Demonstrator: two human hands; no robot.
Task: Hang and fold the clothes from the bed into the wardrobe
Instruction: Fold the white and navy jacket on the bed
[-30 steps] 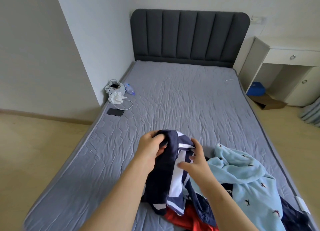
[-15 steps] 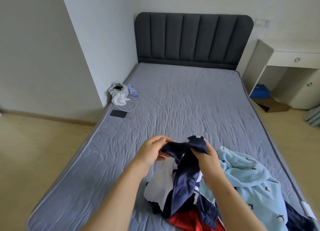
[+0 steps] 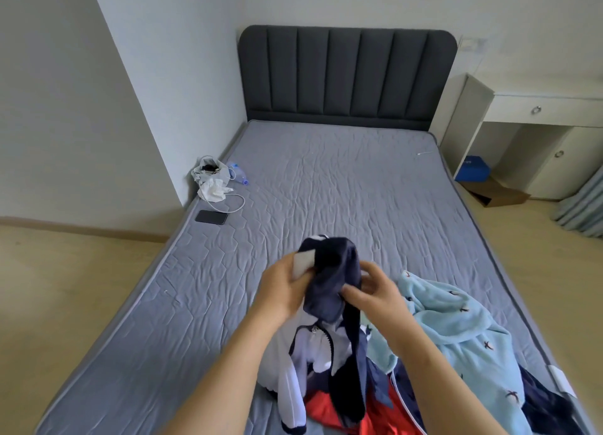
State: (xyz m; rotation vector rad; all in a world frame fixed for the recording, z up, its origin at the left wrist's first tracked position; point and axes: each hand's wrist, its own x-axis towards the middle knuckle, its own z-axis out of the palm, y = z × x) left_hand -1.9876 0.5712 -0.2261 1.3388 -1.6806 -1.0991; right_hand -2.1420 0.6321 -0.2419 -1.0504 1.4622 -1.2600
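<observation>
Navy-and-white jacket point(image 3: 331, 273) hangs higher over the bed point(image 3: 326, 180) than a moment ago, its collar label now turned up. Both hands, left point(image 3: 282, 289) and right point(image 3: 375, 292), grip the collar, probably orienting it for hanging.

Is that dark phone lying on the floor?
No, the phone lies on the bed, near its left edge, beside a white cable.

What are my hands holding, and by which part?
Both hold the navy and white jacket by its bunched top end: the left hand grips the side with the white patch, and the right hand pinches the navy fabric opposite.
</observation>
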